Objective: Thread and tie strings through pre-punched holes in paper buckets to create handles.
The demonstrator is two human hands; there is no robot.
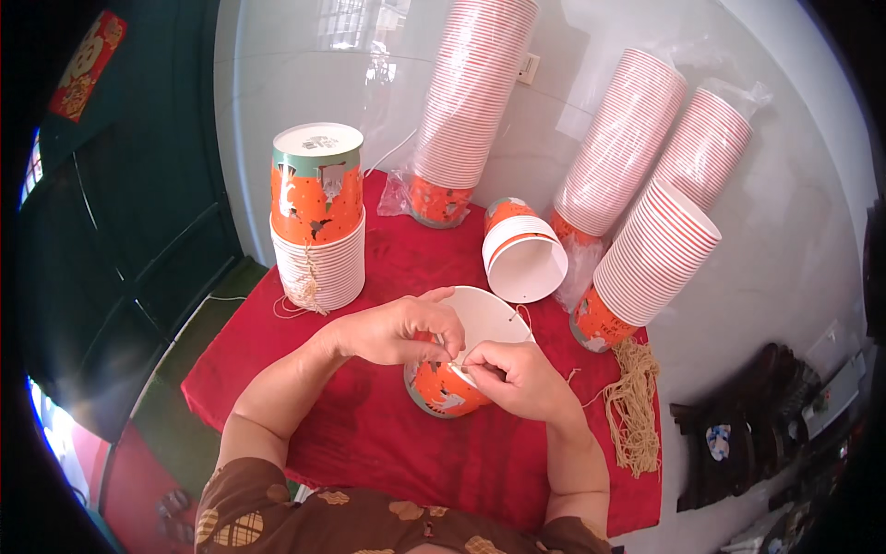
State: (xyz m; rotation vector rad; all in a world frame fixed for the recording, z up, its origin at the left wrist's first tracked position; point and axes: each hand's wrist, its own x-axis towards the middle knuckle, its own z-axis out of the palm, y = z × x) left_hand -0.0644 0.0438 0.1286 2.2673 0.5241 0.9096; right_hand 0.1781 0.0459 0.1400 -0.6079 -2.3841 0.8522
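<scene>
An orange paper bucket (441, 386) with a white inside stands in front of me, its open mouth up. At its near rim my left hand (399, 331) pinches thumb and forefinger together, with a thin tan string at the fingertips. Close beside it, my right hand (519, 377) is closed in a pinch on the same string, its fingers against the rim. Another bit of string loops from the bucket's far right rim. To the right, a bundle of tan strings (633, 411) hangs over the table's edge. The exact tip contact is small and partly hidden.
A red cloth (388, 462) covers the table. Upside-down nested buckets (318, 217) stand at the left, some strings hanging from them. Tall stacks of buckets (475, 97) lean at the back and right, several in clear plastic. A short nested set (524, 263) lies on its side.
</scene>
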